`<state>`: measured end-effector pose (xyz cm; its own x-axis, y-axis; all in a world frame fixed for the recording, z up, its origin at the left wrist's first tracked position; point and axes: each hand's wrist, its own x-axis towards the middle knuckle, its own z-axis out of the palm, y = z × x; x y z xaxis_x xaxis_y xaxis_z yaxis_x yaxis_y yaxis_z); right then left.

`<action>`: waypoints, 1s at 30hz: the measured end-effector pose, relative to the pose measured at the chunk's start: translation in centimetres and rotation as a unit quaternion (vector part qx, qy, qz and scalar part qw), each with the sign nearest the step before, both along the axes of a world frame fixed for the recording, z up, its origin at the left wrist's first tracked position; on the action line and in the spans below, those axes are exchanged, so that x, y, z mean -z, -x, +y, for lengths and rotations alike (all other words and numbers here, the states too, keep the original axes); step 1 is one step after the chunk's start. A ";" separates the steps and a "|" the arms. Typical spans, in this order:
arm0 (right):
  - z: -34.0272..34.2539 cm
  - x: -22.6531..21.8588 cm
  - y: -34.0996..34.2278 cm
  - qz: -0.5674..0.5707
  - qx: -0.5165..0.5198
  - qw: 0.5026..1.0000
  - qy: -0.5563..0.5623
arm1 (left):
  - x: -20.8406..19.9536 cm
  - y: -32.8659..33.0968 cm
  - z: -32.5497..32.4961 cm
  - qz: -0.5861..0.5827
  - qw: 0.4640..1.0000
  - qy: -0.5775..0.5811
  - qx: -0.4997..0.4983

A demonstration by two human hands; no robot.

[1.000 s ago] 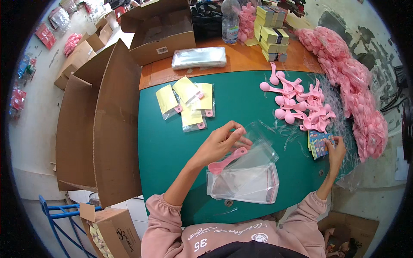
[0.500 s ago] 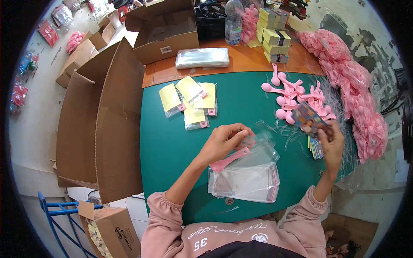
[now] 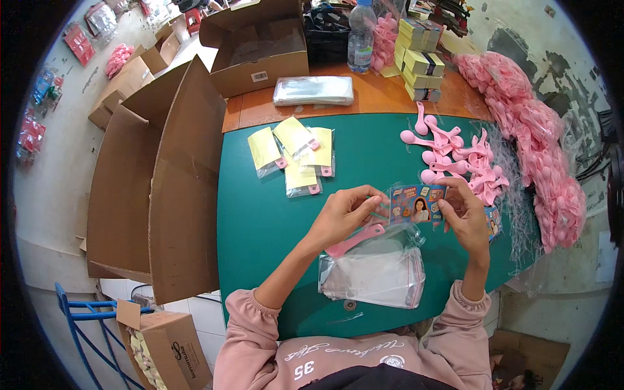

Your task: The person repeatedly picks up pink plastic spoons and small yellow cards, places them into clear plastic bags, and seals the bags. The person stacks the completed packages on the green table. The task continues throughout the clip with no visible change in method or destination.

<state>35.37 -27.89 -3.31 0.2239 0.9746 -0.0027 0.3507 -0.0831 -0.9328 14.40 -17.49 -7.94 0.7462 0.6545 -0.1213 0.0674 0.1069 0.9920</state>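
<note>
My right hand (image 3: 467,218) pinches the right end of a blue printed card (image 3: 417,205) with pictures on it. The card's left end meets the fingertips of my left hand (image 3: 351,211), whose thumb and finger are closed on a clear plastic bag (image 3: 404,236). Whether the card's end is inside the bag or just against it I cannot tell. Below my left hand a pink spoon (image 3: 354,242) lies slanted over a stack of clear bags (image 3: 374,281); part of it is hidden. More blue cards (image 3: 493,223) lie partly behind my right hand.
Loose pink spoons (image 3: 448,153) are heaped at the right, beside bagged spoons (image 3: 536,143). Filled bags with yellow cards (image 3: 299,170) lie at the left. Behind are a bag pack (image 3: 313,91), card bundles (image 3: 422,63), a bottle (image 3: 361,39); a large carton (image 3: 185,175) stands left.
My right hand has brought the blue card leftward from the card pile to my left hand's fingertips. My left hand keeps its pinch on the bag. The view has shifted slightly.
</note>
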 end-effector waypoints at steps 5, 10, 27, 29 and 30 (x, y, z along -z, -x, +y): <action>0.2 -0.2 0.3 -0.142 0.042 0.986 -0.071 | -0.9 0.0 -0.2 -0.026 0.999 0.033 0.023; -0.1 -0.5 0.4 0.061 0.044 0.986 -0.147 | -0.5 -0.1 -0.2 -0.025 0.999 0.020 0.025; 2.2 2.7 -0.2 0.076 -0.031 0.996 0.021 | 1.4 0.1 0.0 0.024 0.999 -0.028 -0.001; 1.9 2.4 -0.1 0.039 -0.017 0.999 0.009 | 1.3 -0.1 -0.1 0.015 1.000 -0.024 -0.002; 1.7 2.3 -0.2 0.016 0.008 0.999 -0.041 | 1.2 -0.2 -0.1 0.005 1.000 -0.021 -0.003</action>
